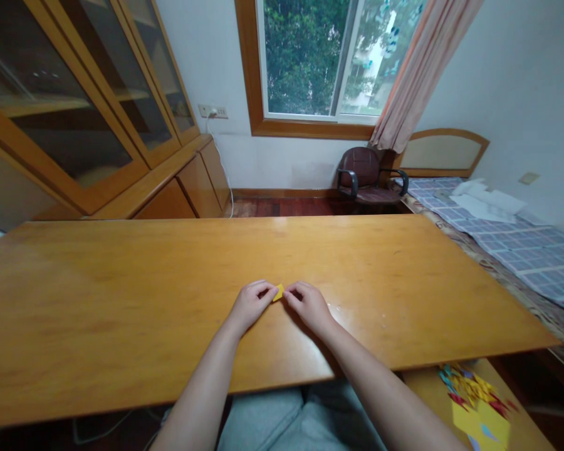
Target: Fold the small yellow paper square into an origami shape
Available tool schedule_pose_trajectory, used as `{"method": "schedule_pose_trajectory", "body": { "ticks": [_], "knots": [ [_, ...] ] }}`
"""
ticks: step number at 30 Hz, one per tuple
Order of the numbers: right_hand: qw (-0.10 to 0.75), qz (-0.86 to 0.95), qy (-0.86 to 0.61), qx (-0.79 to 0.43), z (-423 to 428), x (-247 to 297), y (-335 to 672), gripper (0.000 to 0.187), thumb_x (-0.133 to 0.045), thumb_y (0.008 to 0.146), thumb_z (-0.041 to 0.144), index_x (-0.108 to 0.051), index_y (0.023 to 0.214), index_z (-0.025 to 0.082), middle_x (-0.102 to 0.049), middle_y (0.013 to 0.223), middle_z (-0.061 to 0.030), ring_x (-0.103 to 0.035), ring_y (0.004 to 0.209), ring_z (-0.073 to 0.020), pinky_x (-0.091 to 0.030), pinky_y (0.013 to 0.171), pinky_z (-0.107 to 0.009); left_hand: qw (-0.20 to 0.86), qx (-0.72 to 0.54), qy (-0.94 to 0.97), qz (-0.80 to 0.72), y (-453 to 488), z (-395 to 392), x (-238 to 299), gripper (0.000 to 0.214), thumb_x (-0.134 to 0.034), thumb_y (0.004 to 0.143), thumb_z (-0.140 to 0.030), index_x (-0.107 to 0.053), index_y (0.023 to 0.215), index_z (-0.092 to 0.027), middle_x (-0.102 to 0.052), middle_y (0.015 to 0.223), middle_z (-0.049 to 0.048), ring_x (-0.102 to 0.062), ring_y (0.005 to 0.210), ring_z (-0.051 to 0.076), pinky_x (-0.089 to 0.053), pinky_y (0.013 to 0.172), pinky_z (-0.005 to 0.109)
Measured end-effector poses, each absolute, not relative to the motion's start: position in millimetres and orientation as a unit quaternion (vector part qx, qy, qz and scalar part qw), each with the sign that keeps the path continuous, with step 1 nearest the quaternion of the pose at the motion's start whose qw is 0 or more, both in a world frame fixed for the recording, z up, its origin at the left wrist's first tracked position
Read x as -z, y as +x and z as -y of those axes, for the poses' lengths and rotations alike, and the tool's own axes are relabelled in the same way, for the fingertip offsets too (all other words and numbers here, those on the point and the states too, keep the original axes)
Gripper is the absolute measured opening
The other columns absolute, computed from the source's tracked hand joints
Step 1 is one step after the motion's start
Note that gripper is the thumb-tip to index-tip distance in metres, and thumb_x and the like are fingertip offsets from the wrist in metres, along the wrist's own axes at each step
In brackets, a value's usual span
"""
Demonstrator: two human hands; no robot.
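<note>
A small folded piece of yellow paper (278, 292) is held just above the wooden table, between my two hands. My left hand (254, 304) pinches its left side between thumb and fingers. At the paper's right edge, the thumb and forefinger of my right hand (310, 307) are pressed together in a pinch. The fingertips cover both ends, so only the middle of the paper shows.
The wooden table (122, 313) spreads wide before me. Lower right, a lower surface (521, 382) bears yellow sheets (493, 423) and a pile of colourful folded pieces (470, 385). Beyond stand a cabinet (164, 169), an armchair (361, 169) and a bed (507, 225).
</note>
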State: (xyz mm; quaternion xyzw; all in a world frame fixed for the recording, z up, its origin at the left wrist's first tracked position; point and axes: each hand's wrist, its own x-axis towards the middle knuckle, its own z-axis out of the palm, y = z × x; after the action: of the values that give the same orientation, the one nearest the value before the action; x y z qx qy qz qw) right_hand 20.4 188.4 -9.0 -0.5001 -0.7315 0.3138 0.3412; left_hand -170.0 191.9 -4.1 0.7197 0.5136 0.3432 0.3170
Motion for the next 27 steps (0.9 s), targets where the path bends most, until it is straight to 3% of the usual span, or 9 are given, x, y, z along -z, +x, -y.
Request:
{"method": "schedule_pose_trajectory", "body": {
  "ticks": [27],
  "knots": [
    [0.356,0.725,-0.493,-0.324,-187.7,10.2,20.3,0.014,-0.060,0.090,0.023,-0.071,0.083,0.018,-0.071,0.081,-0.0035,-0.064,0.077,-0.0156,-0.046,0.073,-0.025,0.323,-0.348,0.711,-0.518,-169.1,-189.4,-1.7,0.031,-0.053,0.089,-0.039,-0.068,0.071,-0.018,-0.065,0.071,0.0020,-0.058,0.070,0.016,-0.042,0.067,0.026]
  ]
}}
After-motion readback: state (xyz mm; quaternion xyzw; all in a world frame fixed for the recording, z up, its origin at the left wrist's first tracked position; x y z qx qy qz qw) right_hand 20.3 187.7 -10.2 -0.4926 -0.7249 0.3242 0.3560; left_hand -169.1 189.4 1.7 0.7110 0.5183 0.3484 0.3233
